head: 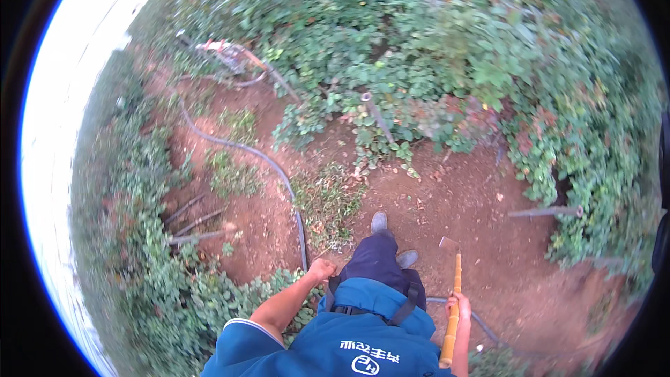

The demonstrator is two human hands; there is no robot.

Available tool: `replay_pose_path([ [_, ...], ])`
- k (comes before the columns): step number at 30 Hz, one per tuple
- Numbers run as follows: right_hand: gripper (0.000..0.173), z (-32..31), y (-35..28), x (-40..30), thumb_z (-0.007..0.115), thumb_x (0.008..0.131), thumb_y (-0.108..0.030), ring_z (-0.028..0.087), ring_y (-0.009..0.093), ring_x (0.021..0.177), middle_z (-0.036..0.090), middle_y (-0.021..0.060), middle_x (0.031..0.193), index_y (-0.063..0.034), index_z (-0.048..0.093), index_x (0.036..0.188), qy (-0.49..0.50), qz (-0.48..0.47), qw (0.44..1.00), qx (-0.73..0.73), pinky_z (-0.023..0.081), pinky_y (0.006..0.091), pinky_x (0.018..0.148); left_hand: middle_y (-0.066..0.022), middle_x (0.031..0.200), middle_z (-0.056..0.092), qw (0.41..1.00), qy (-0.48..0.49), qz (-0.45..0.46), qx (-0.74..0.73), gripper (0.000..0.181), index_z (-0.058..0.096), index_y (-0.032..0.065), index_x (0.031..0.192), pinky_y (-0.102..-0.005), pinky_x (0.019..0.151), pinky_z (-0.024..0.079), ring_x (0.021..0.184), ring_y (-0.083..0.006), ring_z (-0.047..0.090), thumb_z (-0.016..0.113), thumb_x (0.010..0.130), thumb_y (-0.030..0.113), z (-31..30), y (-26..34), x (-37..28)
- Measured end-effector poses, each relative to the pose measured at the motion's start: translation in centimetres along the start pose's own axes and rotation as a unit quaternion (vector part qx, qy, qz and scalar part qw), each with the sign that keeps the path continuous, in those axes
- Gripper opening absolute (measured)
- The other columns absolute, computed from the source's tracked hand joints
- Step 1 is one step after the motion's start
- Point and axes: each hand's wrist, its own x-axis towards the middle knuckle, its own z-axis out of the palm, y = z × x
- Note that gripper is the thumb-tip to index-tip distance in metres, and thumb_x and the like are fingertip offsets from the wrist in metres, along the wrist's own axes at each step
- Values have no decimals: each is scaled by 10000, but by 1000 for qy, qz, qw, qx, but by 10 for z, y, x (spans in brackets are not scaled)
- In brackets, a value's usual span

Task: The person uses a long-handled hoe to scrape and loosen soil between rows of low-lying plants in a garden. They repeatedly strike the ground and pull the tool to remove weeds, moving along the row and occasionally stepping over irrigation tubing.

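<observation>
A bamboo handle [451,330] runs through my right hand [458,305], whose fingers are closed round it. At the handle's far end, over the bare soil, is a small flat metal blade [448,243], so it looks like a hoe. My left hand [323,269] hangs beside my hip with its fingers curled; whether it holds anything small cannot be made out. A dark hose [277,167] winds over the ground past my left hand and shows again near my right hand.
Dense leafy bushes [419,36] stand ahead and on both sides. Cut wooden stakes jut out, one in front [378,118] and one at right [547,212]. Several sticks [196,235] lie at left. A blurred machine with red parts [230,55] stands at the upper left.
</observation>
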Motion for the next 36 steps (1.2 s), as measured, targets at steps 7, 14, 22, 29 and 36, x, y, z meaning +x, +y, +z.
replay_pose_path([
  [7, 90, 69, -51, -2, 553, 876, -127, 474, 75, 495, 534, 30, 701, -53, 509, 902, -1, 88, 983, -161, 403, 196, 403, -169, 728, 660, 999, 46, 0, -4, 361, 691, 64, 746, -371, 669, 516, 717, -309, 649, 566, 768, 402, 28, 8, -38],
  [14, 157, 185, -65, -8, 545, 867, -122, 506, 73, 533, 552, 72, 736, -4, 487, 954, -7, 88, 969, -231, 454, 178, 432, -113, 638, 653, 982, 105, -44, -148, 350, 685, 68, 670, -353, 612, 510, 622, -213, 645, 553, 783, 371, -6, 4, -41],
  [22, 151, 266, -72, 35, 545, 880, -193, 479, 96, 523, 534, 36, 766, -76, 496, 960, 66, 114, 908, -397, 406, 204, 402, -102, 705, 671, 863, 140, -145, -463, 282, 612, 34, 757, -294, 549, 539, 622, -164, 665, 550, 909, 263, -40, 1, -55],
  [29, 224, 356, -75, 39, 536, 895, -253, 456, 113, 440, 510, 39, 602, -32, 566, 879, 79, 68, 744, -660, 389, 229, 376, -99, 679, 658, 800, 198, -195, -532, 295, 628, 26, 725, -300, 529, 519, 591, -168, 636, 561, 895, 257, 55, 16, -79],
  [36, 255, 410, -74, 36, 559, 871, -262, 481, 137, 402, 541, 46, 556, -19, 624, 829, 59, 25, 578, -813, 393, 269, 366, -50, 687, 653, 663, 235, -96, -704, 223, 693, 13, 805, -269, 580, 491, 609, -107, 578, 609, 864, 211, 164, 56, -96],
])
